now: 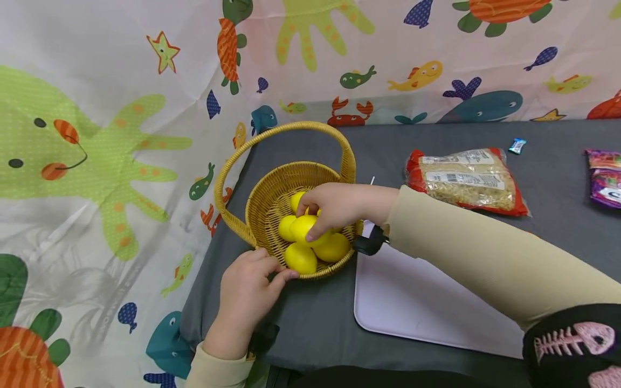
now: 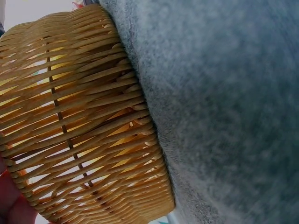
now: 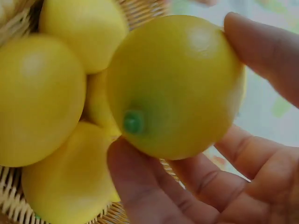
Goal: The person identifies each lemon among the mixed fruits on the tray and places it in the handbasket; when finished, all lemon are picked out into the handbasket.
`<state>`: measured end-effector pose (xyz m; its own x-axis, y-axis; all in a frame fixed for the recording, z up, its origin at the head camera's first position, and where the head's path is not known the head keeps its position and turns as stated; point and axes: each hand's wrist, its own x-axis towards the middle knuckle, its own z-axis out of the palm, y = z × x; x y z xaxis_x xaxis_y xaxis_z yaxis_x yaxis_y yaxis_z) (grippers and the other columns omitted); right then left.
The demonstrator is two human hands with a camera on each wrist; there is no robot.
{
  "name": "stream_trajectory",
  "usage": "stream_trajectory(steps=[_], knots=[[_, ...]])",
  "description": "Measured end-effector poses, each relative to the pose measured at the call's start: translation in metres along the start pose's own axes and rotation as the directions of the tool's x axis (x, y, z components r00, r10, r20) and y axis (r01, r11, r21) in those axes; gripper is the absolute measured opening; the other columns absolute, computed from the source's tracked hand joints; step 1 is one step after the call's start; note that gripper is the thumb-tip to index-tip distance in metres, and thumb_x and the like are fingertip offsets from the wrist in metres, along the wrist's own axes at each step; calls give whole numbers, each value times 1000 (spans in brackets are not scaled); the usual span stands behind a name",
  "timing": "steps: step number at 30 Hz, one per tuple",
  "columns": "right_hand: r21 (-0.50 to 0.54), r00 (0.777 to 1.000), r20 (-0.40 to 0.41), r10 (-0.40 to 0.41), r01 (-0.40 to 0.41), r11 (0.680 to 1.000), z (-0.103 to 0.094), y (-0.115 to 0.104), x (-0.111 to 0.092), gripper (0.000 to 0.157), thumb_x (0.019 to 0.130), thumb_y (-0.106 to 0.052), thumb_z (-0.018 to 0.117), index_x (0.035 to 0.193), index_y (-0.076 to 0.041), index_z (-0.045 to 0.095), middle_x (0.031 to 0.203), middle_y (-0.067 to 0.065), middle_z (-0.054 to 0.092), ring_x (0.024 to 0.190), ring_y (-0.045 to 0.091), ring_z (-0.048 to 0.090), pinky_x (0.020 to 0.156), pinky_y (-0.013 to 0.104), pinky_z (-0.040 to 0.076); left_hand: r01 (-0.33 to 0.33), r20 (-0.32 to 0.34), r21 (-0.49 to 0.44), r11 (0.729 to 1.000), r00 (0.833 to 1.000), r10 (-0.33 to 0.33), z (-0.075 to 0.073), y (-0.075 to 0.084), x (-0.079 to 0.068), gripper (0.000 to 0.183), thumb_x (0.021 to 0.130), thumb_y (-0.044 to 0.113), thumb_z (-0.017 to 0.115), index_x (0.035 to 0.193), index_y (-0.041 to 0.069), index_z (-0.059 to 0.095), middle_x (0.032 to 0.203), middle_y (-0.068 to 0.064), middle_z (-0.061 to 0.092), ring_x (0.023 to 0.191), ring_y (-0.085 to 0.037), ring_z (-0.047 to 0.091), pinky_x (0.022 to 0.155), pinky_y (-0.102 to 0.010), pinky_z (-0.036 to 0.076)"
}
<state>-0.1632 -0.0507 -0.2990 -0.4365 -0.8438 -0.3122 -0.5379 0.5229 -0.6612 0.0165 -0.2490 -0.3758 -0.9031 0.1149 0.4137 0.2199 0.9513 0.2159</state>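
Observation:
A round wicker basket (image 1: 271,188) with a tall arched handle stands on the grey cloth and holds several yellow lemons (image 1: 332,247). Over the basket, my right hand (image 1: 335,207) grips one lemon (image 3: 175,88) between thumb and fingers; its green stem end shows in the right wrist view. The other lemons lie close beside it. At the basket's near rim, my left hand (image 1: 249,288) pinches the edge between thumb and fingers. The left wrist view is filled by the woven basket side (image 2: 79,126), with lemons faintly yellow through the gaps.
Right of the basket lies a white tray (image 1: 412,302), partly under the right forearm. Behind that arm sit a red-and-clear food bag (image 1: 466,180), a small blue wrapper (image 1: 517,145) and a purple packet (image 1: 605,178). A printed curtain (image 1: 121,215) borders the left and back.

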Motion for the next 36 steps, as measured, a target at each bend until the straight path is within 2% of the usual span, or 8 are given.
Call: stream_trajectory(steps=[5,11,19,24,27,30,33,36], knots=[[-119,996,64,69,-61,991,4,-5,23,52,84,-38,83,128,-19,65,126,5,62,112,21,56,96,37,48,-9,-4,-6,1000,1000,9,2,4,-1,28,68,43,91,67,25,70,65,13,42,60,-9,44,54,-26,41],[-182,994,46,104,-94,979,9,-8,33,54,84,-36,83,132,-19,64,130,3,61,117,19,54,102,39,45,-20,-10,-2,1000,1000,20,4,7,-1,28,67,44,91,67,26,70,65,13,41,60,-9,43,55,-26,41],[-162,985,41,169,-160,974,17,-3,45,58,87,-40,80,137,-18,61,138,1,58,118,15,54,103,36,45,-17,4,6,1000,1000,17,4,8,0,28,68,45,91,69,26,71,65,13,41,60,-8,42,54,-25,40],[-122,979,38,201,-195,973,16,0,43,60,87,-41,79,139,-18,60,140,0,57,119,14,53,103,36,44,-36,6,-4,999,999,36,6,7,5,28,68,46,90,69,26,70,65,13,42,60,-9,43,55,-26,40],[-102,981,26,191,-187,977,12,2,36,61,88,-42,78,141,-18,59,136,1,59,116,15,55,101,37,46,-37,7,-9,999,999,37,7,6,5,28,68,45,91,68,26,70,65,13,42,60,-9,43,55,-26,40],[-59,989,-11,149,-149,987,7,6,18,58,89,-43,77,139,-19,60,130,2,62,113,18,57,100,39,47,-29,16,-12,999,999,30,8,7,4,28,69,45,90,68,27,69,65,14,42,60,-8,42,54,-25,40],[18,994,-60,96,-95,995,5,13,-16,54,89,-43,78,135,-20,62,128,3,63,113,20,60,98,40,49,-25,43,-11,1000,999,25,9,9,1,28,73,47,88,69,27,69,66,15,42,62,-7,42,55,-24,40],[90,991,-109,73,-63,994,6,21,-60,52,88,-44,78,133,-23,62,128,2,64,113,22,61,94,41,53,-19,63,0,1000,998,19,7,10,-4,27,75,47,87,70,29,69,67,17,42,63,-5,42,56,-23,40]])
